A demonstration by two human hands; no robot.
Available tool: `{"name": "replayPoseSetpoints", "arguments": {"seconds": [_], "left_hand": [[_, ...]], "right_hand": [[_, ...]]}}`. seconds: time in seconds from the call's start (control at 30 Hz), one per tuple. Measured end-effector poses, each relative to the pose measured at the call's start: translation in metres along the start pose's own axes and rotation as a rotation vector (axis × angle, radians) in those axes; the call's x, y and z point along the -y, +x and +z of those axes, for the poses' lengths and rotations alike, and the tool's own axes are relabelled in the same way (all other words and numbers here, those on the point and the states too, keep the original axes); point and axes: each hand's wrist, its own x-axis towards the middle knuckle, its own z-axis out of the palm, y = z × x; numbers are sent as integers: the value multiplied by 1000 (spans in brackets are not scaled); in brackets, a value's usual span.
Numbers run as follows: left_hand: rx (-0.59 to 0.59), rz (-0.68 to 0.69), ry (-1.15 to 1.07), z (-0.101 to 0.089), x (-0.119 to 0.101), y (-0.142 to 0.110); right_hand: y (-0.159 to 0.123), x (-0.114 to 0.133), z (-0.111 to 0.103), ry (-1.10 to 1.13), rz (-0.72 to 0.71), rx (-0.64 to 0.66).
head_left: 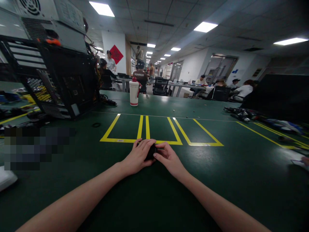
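Observation:
A small black object (150, 152) is held between my two hands low over the green table (154, 196), just in front of the yellow tape. Its kind is not clear, since my fingers cover much of it. My left hand (140, 155) wraps over its top and left side, thumb along the near edge. From the right, my right hand (170, 158) pinches its side with thumb and fingers.
Yellow tape outlines (120, 140) mark the table ahead. A white cup with a red lid (134, 92) stands beyond them. An open computer case (70, 71) rises at left, a black ring (96, 124) near it. Cables (240, 114) lie at right. People sit at desks behind.

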Motion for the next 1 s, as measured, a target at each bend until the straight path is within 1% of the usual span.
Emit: {"name": "replayPoseSetpoints", "arguments": {"seconds": [0.13, 0.3, 0.5, 0.7, 0.8, 1.0], "left_hand": [[-4, -5, -9, 1, 1, -1], [-5, 4, -8, 2, 2, -2], [-6, 6, -5, 1, 1, 0], [3, -5, 7, 1, 2, 1], [14, -8, 7, 3, 3, 2], [49, -7, 5, -2, 1, 4]], "right_hand": [[0, 5, -1, -49, 31, -13], [-2, 6, -2, 5, 46, 46], [1, 1, -1, 7, 14, 9], [3, 6, -3, -57, 45, -8], [2, 7, -4, -75, 72, 17], [2, 2, -6, -3, 21, 62]]}}
